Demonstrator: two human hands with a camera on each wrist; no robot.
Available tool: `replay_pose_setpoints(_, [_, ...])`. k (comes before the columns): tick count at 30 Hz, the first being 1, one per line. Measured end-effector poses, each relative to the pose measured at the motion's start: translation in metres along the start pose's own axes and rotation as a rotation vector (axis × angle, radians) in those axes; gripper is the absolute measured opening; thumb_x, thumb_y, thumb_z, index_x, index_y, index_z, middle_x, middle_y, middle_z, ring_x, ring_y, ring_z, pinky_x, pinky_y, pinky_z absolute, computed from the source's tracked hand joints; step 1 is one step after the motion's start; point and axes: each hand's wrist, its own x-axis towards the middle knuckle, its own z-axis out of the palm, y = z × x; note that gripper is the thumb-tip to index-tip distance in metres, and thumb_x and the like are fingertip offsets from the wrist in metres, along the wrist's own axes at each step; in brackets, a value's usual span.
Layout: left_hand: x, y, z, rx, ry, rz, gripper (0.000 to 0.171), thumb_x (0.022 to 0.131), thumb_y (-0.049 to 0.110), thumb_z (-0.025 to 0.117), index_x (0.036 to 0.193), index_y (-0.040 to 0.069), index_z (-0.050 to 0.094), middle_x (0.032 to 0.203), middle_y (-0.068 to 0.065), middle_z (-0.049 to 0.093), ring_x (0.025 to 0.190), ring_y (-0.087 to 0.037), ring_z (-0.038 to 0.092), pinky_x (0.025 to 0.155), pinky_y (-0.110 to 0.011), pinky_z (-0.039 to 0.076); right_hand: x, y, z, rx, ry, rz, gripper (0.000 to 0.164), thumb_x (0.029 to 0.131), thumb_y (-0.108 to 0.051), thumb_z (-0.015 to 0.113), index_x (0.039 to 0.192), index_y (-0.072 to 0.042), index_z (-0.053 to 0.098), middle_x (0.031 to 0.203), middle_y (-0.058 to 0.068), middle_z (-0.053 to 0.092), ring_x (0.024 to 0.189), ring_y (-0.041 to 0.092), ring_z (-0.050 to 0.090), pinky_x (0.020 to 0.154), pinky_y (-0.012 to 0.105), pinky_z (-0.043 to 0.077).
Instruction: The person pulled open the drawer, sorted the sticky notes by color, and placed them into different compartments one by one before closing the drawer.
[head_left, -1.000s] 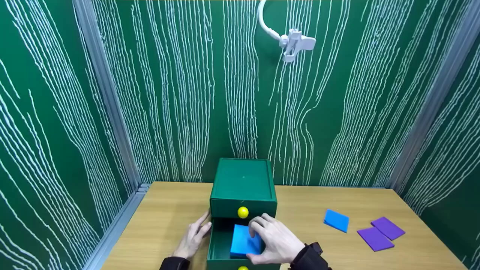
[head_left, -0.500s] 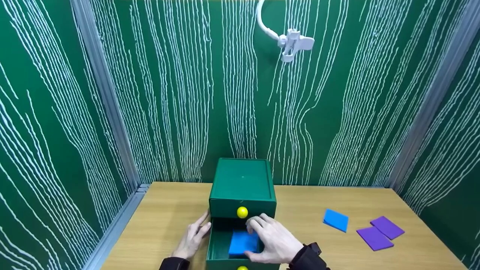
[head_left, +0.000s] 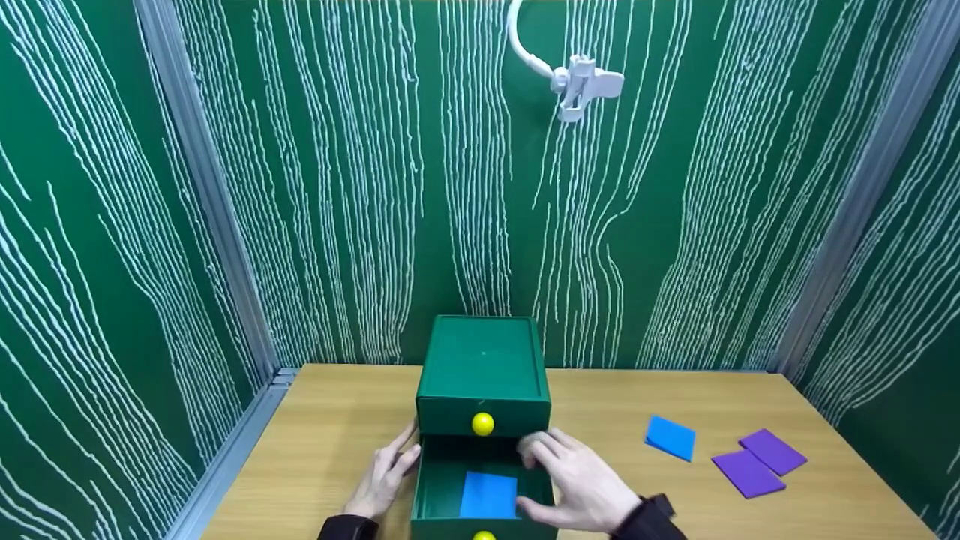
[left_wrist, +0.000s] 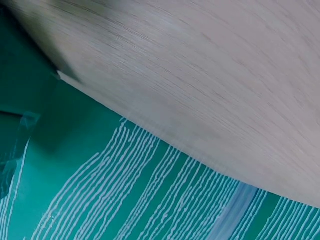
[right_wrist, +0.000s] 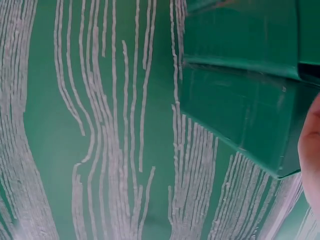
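Blue square pad (head_left: 488,496) | flat in open drawer (head_left: 435,487) | hands: R (head_left: 581,487) beside

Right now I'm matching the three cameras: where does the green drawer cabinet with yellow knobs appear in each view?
Head: green drawer cabinet with yellow knobs sits bottom centre on the wooden table, lower drawer pulled open.
Left wrist: not in it.
Right wrist: its green body fills the upper right.
Shared landmark: the green wall with white streaks, in all three.
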Motion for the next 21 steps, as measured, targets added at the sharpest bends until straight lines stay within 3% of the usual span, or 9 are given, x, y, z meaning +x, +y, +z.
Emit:
replay_pose_setpoints(3, [0.000,0.001,0.000,-0.028,-0.022,-0.021,0.054,0.100,0.029,0.038,0.146,0.004,0.029,0.106,-0.012,0.071,0.106,-0.020,0.065,0.088,-0.028,0.052,-0.018,0.011,-0.004,-0.020,0.062,-0.008,0.038,0.071,-0.037,0.078,0.095,-0.020,0.054,0.098,-0.012,0.053,0.086,0.003,0.046,0.070,0.017,0.043])
replay_pose_setpoints(5, [-0.001,0.002,-0.001,-0.041,-0.026,-0.030,0.053,0.100,0.029,0.039,0.147,0.006,0.029,0.114,-0.013,0.068,0.107,-0.020,0.064,0.088,-0.028,0.052,-0.032,0.022,-0.006,-0.037,0.085,-0.001,0.037,0.070,-0.035,0.079,0.092,-0.021,0.053,0.094,-0.014,0.050,0.084,0.001,0.044,0.068,0.012,0.039])
replay_pose_setpoints(11, [-0.002,0.002,-0.002,-0.028,0.005,-0.033,0.052,0.099,0.028,0.041,0.146,0.007,0.031,0.114,-0.013,0.068,0.106,-0.019,0.065,0.088,-0.023,0.048,-0.081,0.079,-0.008,-0.082,0.149,0.023,0.034,0.066,-0.024,0.080,0.088,-0.017,0.056,0.089,-0.014,0.051,0.080,0.001,0.048,0.069,0.011,0.039])
replay_pose_setpoints(16, [-0.001,-0.003,0.000,-0.050,-0.001,-0.024,0.052,0.100,0.027,0.041,0.146,0.007,0.031,0.118,-0.014,0.066,0.107,-0.014,0.063,0.090,-0.023,0.049,-0.121,0.126,-0.015,-0.156,0.120,0.199,0.037,0.062,-0.019,0.082,0.090,-0.017,0.058,0.089,-0.011,0.055,0.081,0.006,0.055,0.067,0.021,0.047])
replay_pose_setpoints(21, [-0.002,-0.006,0.002,-0.046,0.010,-0.025,0.052,0.099,0.029,0.041,0.146,0.007,0.032,0.118,-0.014,0.065,0.106,-0.012,0.063,0.089,-0.022,0.048,-0.145,0.155,-0.017,-0.156,-0.010,0.444,0.038,0.069,-0.018,0.080,0.100,-0.016,0.059,0.100,-0.001,0.060,0.089,0.017,0.060,0.066,0.030,0.051])
